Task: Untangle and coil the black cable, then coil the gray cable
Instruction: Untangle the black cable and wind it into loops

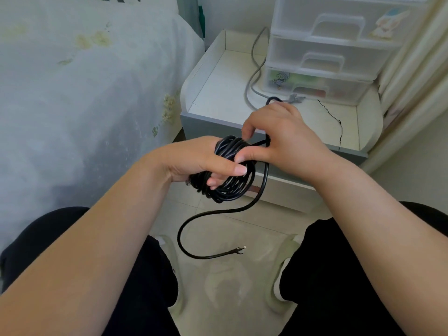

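The left hand point(194, 163) is closed round a bundle of wound turns of the black cable point(230, 180), thumb laid across the front and fingers curled through the loops. The right hand point(281, 139) pinches the same cable at the top edge of the bundle, thumb and forefinger bent onto the strand where it leaves the coil. From that pinch a free tail hangs down past the coil, curves over the floor tiles point(218, 238) and ends in a stripped, frayed tip point(238, 251) between the knees. The black coil is judged nearly complete; only the tail remains to be wound. For a tidy result, the tail should be fed in the same direction as the existing turns, kept flat against them, with the left grip held firm so that no loop slips. The gray cable point(254, 71) lies uncoiled in the open white drawer point(213, 93), beside a clear plastic drawer unit point(324, 52); its far end is hidden behind the right hand. A thin black wire point(335, 120) also lies in the drawer, its ends not discernible. The number of turns cannot be counted.
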### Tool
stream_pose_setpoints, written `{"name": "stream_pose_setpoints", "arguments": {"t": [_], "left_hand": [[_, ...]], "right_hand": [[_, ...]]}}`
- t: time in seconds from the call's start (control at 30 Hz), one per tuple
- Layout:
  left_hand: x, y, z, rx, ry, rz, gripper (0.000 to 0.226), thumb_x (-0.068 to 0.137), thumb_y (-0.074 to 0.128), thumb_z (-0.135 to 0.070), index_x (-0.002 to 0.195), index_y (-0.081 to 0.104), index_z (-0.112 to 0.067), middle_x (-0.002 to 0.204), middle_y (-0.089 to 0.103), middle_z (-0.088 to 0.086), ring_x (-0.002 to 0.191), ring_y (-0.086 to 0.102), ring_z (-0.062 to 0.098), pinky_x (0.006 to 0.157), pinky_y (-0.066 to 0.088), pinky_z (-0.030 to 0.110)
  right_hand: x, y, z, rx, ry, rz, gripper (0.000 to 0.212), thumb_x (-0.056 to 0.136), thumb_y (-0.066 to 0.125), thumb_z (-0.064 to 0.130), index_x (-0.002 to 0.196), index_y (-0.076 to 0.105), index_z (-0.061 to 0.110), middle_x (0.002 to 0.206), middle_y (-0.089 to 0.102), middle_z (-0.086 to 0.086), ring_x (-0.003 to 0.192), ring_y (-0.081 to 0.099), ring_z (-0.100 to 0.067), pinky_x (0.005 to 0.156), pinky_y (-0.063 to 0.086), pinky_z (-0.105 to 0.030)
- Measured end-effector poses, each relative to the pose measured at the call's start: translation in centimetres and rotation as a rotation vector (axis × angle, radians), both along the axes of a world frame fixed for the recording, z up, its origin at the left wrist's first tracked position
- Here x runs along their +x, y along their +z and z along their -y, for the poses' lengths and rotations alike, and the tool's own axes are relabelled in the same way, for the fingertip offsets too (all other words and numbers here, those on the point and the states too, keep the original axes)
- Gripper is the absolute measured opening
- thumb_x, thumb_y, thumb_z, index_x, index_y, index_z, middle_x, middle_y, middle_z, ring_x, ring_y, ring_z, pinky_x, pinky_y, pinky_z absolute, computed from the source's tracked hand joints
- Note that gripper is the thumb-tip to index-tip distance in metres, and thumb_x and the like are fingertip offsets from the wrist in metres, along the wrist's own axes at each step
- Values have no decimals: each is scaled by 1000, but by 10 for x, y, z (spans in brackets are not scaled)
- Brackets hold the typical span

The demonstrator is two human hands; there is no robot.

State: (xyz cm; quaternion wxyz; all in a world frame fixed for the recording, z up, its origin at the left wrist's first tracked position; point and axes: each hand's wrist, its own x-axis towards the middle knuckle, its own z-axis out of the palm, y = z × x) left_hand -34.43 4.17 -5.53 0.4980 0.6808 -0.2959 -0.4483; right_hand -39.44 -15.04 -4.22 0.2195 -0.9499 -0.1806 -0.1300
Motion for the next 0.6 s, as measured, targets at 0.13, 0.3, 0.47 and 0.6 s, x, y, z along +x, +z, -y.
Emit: {"name": "stream_pose_setpoints", "arguments": {"t": [0.13, 0.3, 0.47, 0.6], "left_hand": [[0, 7, -13, 22, 72, 67, 31, 88, 62, -14, 60, 51, -12, 49, 47, 3, 45, 46, 17, 54, 45, 28], [-3, 11, -20, -78, 39, -7, 43, 93, 58, -18, 53, 49, -6, 45, 48, 5, 44, 52, 17, 58, 49, 24], [-6, 13, -23, -143, -49, -187, 41, 92, 54, -23, 54, 42, -11, 39, 38, -2, 33, 40, 10, 47, 44, 25], [-18, 13, -15, -82, -89, -133, 46, 95, 52, -23, 51, 42, -14, 39, 37, -1, 33, 37, 12, 48, 42, 26]], "right_hand": [[8, -5, 16, -123, -49, -100, 36, 78, 67, 49, 111, 65, 35, 135, 49, 12, 128, 33, -15, 105, 25, -36], [14, -13, 23, -88, -157, -114, 28, 91, 58, 35, 119, 61, 31, 134, 50, 8, 123, 45, -17, 95, 39, -35], [16, -19, 15, -76, -363, 190, 36, 93, 45, 44, 115, 63, 22, 139, 47, -2, 124, 43, -27, 93, 39, -38], [17, -27, 8, 31, -376, 133, 40, 99, 35, 40, 103, 68, 17, 129, 52, -3, 115, 49, -27, 86, 43, -38]]}}
